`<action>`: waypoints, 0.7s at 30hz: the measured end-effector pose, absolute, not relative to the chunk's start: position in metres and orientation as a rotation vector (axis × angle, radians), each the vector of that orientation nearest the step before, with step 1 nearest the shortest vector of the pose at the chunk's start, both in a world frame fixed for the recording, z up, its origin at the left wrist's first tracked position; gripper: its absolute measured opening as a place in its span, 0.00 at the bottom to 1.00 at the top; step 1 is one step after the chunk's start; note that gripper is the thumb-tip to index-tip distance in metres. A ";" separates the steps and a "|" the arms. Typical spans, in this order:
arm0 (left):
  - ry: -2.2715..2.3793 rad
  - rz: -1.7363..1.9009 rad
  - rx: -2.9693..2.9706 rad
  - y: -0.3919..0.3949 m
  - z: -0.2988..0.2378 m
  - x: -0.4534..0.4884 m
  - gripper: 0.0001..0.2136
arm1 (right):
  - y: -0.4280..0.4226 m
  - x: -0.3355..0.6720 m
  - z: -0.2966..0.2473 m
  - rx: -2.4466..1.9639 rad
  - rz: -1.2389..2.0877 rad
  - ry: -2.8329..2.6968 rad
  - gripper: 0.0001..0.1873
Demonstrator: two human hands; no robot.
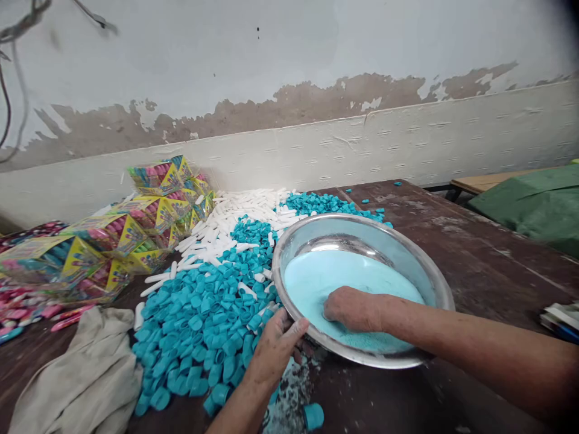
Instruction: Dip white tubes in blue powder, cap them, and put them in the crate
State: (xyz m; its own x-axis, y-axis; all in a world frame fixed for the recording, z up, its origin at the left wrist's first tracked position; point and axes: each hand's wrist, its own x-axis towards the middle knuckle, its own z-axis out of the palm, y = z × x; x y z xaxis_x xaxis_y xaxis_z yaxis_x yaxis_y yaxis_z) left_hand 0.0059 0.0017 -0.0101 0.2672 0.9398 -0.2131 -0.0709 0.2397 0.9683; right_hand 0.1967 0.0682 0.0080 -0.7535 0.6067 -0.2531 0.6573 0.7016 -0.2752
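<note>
Holding the right hand (348, 308) in pale-blue powder (348, 268) – cannot tell the spread of buried fingers. Gripping the metal bowl (444, 292) at 8 o'clock with the left hand (278, 340). Beyond, on the brown table (493, 253) – teal caps (199, 322) at 9 o'clock, white tubes (235, 211) at 10.

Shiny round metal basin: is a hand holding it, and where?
The left hand holds the basin by its near-left rim. The right hand is in the pale blue powder; whether it grips any cannot be told.
</note>
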 end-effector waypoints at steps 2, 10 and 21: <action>1.044 0.899 1.087 0.002 -0.010 0.006 0.21 | 0.076 0.200 0.009 0.976 -0.743 2.754 0.14; 1.045 0.904 1.095 0.002 -0.009 0.006 0.21 | 0.091 0.220 0.025 1.024 -0.721 2.757 0.14; 1.204 0.909 1.201 0.002 -0.015 0.003 0.17 | 0.070 0.196 0.020 1.122 -0.636 2.717 0.11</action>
